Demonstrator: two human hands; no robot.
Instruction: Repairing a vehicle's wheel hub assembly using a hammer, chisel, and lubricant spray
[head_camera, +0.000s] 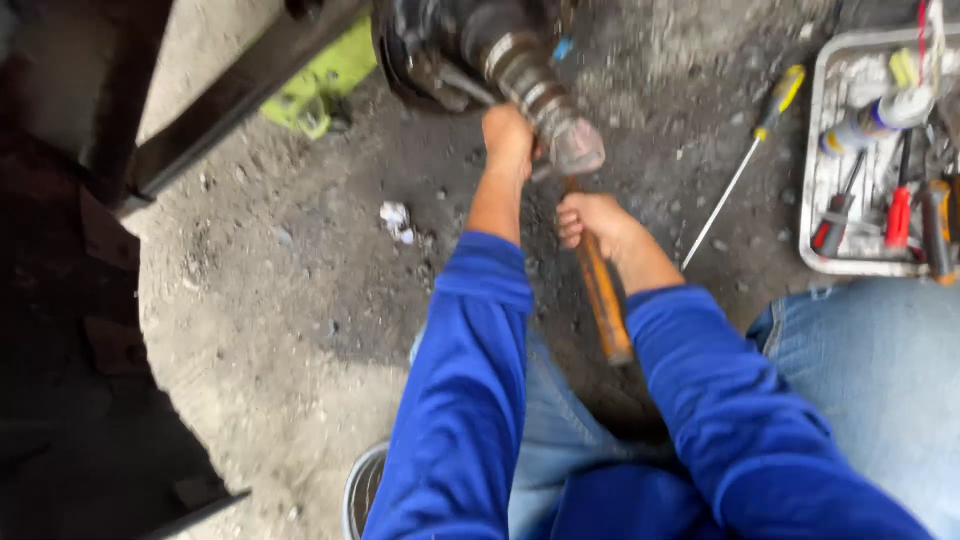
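Right hand (592, 222) clenched a stiff, heavy-looking wooden-handled hammer (601, 290) mid-handle; left-hand fingers (508, 135) gripped the greasy, likely slippery ribbed metal axle shaft (535, 85).

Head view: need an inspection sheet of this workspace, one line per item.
Surface: rough, stained concrete floor, gritty, with a small crumpled white scrap.
Job's things: greasy ribbed shaft assembly; wooden-handled hammer, head blurred.
Clutter: metal tray holding red-handled tools and a spray can; long screwdriver lying on the floor beside the tray; green object behind the dark bar.
Grippers: left hand up against the shaft; right hand closed round the hammer handle.
Cables: red wire over the tray.
Surroundings: dark metal frame on the left.
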